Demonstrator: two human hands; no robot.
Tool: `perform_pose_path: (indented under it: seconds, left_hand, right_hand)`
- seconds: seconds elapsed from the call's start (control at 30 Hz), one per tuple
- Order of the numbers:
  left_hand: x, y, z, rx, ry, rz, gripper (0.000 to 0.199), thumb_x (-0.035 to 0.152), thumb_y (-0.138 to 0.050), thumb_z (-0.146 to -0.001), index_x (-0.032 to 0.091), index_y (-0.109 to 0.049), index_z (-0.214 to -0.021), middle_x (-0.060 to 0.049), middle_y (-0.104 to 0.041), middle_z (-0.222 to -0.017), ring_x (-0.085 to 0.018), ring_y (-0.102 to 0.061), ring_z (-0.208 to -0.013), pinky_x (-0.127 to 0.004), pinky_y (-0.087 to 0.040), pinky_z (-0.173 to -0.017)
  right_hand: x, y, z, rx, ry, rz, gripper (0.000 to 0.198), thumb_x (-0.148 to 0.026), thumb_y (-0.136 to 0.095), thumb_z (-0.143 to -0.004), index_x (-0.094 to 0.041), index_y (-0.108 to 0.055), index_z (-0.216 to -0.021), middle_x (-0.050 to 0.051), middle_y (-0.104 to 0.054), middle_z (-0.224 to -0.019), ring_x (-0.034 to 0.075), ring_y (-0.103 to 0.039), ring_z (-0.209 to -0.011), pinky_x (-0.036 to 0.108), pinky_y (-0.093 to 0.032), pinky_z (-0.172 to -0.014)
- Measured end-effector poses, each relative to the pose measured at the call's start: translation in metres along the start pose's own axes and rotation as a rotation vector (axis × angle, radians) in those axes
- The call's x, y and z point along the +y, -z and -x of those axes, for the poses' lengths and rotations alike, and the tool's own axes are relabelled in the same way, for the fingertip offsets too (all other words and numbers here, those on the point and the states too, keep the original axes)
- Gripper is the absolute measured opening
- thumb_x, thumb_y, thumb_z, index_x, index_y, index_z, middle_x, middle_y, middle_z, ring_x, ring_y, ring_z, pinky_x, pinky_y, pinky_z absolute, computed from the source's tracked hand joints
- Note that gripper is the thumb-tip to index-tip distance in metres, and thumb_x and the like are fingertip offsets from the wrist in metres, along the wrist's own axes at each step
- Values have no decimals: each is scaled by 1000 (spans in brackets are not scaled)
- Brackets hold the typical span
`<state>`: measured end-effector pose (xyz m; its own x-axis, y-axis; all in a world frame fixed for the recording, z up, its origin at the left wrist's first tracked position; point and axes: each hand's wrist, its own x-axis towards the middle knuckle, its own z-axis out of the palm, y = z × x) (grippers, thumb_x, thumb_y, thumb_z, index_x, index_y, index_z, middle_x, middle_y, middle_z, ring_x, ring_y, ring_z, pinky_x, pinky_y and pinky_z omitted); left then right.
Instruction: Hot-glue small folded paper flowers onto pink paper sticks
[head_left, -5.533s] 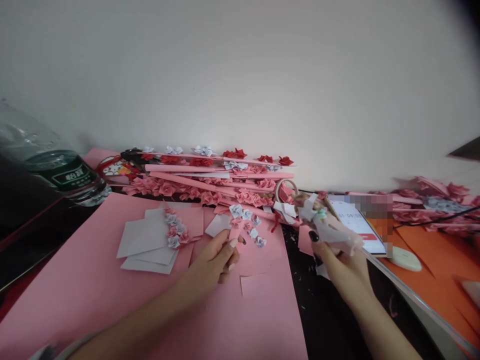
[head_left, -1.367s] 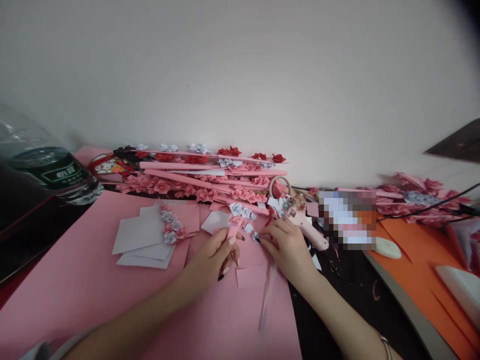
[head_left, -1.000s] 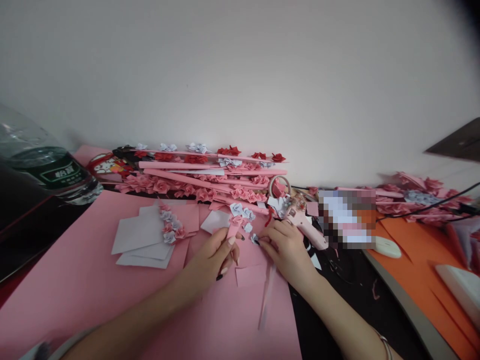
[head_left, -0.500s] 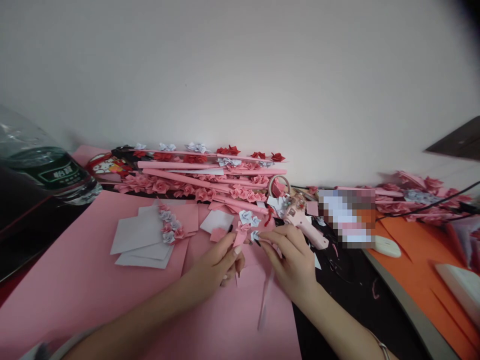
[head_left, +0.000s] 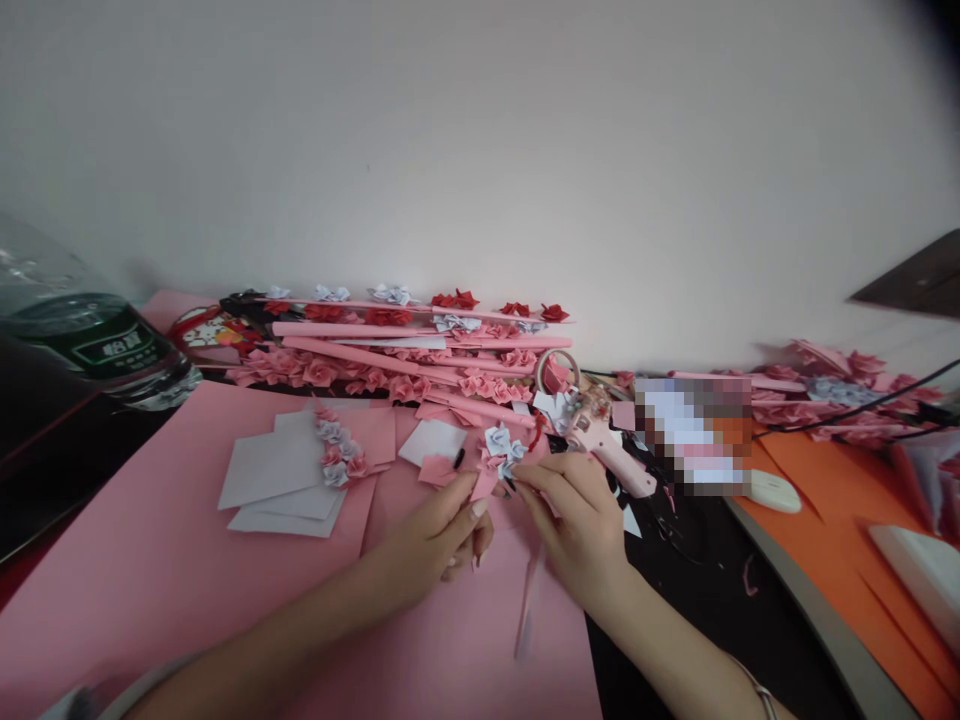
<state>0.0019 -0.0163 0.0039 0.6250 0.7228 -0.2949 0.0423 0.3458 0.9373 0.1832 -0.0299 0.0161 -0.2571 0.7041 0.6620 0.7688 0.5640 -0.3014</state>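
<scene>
Between thumb and fingers, my left hand pinches a pink paper strip that bears small paper flowers. White paper flowers cluster at its upper end, with some pink among them. My right hand is closed on the lowest white paper flower, at the right side of this cluster; its fingertips partly hide it. Below the hands a thin pale stick lies on the large pink paper. To the left rests a finished-looking spray of white and pink paper flowers.
White paper sheets lie at left, near a large water bottle. Along the wall are pink paper rolls with paper roses. A pink glue gun, a tape roll, a white mouse and orange paper lie to the right.
The flower cluster has tilted slightly to the right and lower, and the white flower in my right hand now sits close against the others. Both hands keep their grip.
</scene>
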Motion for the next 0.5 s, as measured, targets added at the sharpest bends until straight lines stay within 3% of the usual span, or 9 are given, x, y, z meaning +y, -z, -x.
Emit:
perform_pose_path:
  seconds: [0.5]
  left_hand:
    - [-4, 3, -4, -37, 20, -21, 37, 57, -43, -87, 22, -35, -82, 5, -46, -67, -4, -28, -43, -20, -20, -41]
  right_hand:
    - [0, -4, 0, 2, -8, -27, 15, -8, -57, -86, -16, -64, -97, 8, -66, -85, 19, -59, -78, 34, -49, -67]
